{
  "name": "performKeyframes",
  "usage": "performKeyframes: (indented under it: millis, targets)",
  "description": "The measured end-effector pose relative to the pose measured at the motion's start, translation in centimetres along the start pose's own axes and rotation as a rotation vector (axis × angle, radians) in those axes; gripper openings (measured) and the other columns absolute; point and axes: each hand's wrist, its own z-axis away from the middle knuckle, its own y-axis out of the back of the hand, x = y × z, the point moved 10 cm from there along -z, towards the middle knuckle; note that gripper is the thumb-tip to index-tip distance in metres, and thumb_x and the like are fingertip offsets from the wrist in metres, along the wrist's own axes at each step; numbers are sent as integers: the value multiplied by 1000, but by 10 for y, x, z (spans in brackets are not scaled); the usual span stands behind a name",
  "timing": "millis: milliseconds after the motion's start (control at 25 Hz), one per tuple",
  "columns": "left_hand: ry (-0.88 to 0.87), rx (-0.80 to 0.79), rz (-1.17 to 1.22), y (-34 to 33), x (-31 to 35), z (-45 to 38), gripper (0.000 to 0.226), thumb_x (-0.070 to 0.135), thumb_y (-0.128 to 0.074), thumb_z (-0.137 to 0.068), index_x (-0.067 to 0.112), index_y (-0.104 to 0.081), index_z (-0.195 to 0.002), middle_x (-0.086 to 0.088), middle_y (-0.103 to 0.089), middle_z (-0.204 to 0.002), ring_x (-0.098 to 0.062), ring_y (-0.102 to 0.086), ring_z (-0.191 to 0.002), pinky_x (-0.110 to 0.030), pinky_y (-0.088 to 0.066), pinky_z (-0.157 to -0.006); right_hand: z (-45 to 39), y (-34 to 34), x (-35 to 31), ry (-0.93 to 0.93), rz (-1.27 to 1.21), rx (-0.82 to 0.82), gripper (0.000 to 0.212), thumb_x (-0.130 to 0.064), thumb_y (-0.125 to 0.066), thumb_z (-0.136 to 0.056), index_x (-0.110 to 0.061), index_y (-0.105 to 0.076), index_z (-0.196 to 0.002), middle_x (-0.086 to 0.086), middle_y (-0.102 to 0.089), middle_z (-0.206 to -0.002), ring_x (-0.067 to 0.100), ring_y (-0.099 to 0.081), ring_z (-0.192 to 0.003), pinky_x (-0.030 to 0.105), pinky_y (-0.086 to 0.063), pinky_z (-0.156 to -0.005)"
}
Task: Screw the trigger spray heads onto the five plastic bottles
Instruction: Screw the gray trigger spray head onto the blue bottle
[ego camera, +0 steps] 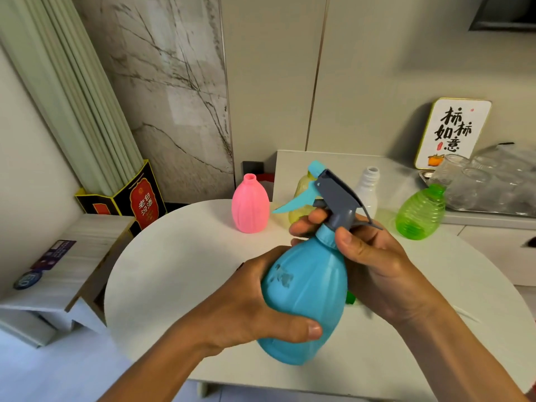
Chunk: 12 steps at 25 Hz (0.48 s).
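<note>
Left hand point(249, 309) wraps the belly of a blue egg-shaped plastic bottle point(304, 297), held tilted above the round white table point(174, 256). Right hand point(374, 262) pinches the collar of the grey-and-blue trigger spray head point(336, 195) seated on its neck. Along the table's far edge stand a pink ribbed plastic bottle point(250, 208), a yellow one point(301, 192), a white one point(367, 190) and a green ribbed one point(420, 211), all uncapped.

Two bare hands, both gripping.
The left hand point(261, 303) wraps low and near, thumb lying across the front; the right hand point(374, 262) sits higher and farther, thumb and fingers pinched together.
</note>
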Motion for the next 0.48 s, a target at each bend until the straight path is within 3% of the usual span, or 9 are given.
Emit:
performKeyframes:
  millis: [320,480]
  targets:
    - [-106,123,6,7,8,1,76,20,-88,-60,33,-54,-127,1,-67,-117,-24,-65,-108,-38,-58,-81,1,5,1,144,96,188,26,-29,-72,-85,-9,-68,-102,10,-71,-92,25,-66,-97,32,-52,-87]
    - [-127,146,-7,7,8,0,78,19,-87,-62,32,-51,-130,0,-64,-121,-25,-63,-111,-44,-58,-84,3,7,-3,138,128,218,38,-38,-79,-78,-9,-71,-101,11,-73,-93,25,-68,-94,32,-53,-84]
